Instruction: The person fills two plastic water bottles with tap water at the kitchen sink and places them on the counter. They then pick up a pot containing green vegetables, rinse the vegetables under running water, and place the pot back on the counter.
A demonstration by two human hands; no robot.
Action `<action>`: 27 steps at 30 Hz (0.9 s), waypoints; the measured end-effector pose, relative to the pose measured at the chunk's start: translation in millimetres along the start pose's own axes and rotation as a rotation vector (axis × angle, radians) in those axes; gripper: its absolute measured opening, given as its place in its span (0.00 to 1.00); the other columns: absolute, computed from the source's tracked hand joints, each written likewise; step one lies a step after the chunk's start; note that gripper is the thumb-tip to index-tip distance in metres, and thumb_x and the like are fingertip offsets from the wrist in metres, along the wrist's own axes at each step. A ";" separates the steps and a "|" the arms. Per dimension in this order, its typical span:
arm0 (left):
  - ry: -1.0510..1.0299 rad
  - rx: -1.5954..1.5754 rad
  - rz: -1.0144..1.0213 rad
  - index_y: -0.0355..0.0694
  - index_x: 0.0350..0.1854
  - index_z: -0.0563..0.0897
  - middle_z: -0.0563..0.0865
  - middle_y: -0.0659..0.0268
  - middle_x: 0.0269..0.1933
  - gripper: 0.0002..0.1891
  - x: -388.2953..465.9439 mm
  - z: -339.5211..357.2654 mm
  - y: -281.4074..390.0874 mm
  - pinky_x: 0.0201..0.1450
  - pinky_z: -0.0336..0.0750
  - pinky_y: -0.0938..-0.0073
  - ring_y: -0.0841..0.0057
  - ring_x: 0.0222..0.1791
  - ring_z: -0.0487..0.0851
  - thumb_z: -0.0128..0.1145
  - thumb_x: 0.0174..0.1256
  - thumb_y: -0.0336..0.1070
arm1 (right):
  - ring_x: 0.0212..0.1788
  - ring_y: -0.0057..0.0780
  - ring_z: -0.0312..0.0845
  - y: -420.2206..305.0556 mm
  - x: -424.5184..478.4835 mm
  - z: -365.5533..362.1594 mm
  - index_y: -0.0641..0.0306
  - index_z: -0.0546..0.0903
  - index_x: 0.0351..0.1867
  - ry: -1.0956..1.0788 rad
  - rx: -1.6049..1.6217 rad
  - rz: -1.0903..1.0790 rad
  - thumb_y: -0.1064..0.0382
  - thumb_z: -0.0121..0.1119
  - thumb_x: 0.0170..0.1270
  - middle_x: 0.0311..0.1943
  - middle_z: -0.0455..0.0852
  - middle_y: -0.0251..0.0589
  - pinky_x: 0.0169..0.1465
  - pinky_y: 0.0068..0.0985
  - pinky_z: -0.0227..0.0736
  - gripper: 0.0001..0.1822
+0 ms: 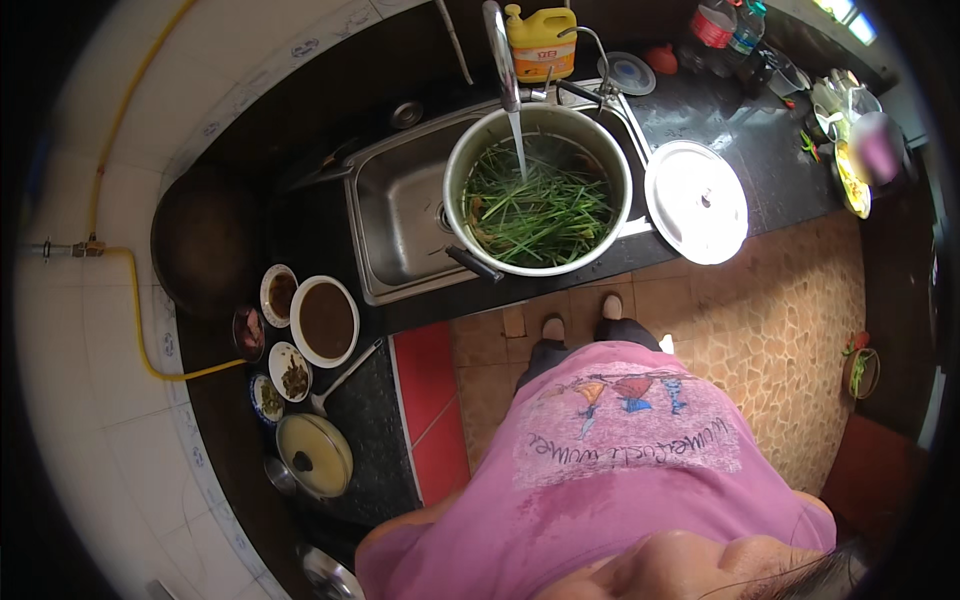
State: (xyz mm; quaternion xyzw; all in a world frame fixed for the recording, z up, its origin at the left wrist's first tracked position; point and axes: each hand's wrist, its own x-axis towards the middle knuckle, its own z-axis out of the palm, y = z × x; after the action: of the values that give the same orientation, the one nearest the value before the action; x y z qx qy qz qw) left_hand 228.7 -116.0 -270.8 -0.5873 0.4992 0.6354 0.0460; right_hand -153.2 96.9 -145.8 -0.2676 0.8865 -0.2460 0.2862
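Neither of my hands is in view. Before me a large metal pot (457,234) stands over the right part of the stainless steel double sink (397,217). Long green leafy stalks (547,202) lie in water inside it. From the curved metal faucet (501,52) a stream of water (517,142) runs down into the pot. One black pot handle (474,264) points toward me. To the right, a round metal lid (694,206) with a knob rests at the counter's front edge and juts out over the floor.
On the left counter are a bowl of brown liquid (324,322), small dishes of food (289,371), a ladle (349,375), a glass-lidded pan (322,457) and a dark wok (210,240). A yellow detergent jug (541,49) stands behind the sink; plastic bottles (712,26) stand farther right.
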 end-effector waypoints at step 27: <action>0.549 0.143 0.917 0.32 0.53 0.77 0.81 0.55 0.51 0.21 -3.7 40.4 184.9 0.54 0.72 0.70 0.66 0.42 0.83 0.49 0.71 0.46 | 0.47 0.41 0.79 -60.7 135.5 -15.1 0.62 0.80 0.50 -0.339 -0.034 -0.651 0.60 0.53 0.66 0.45 0.83 0.48 0.50 0.29 0.72 0.15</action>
State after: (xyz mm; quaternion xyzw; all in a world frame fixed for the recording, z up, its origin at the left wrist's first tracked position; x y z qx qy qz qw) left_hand 82.4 -178.2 -168.2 -0.4491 0.7400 0.3777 -0.3286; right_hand -236.5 -26.9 -150.1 -0.5776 0.6986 -0.2616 0.3314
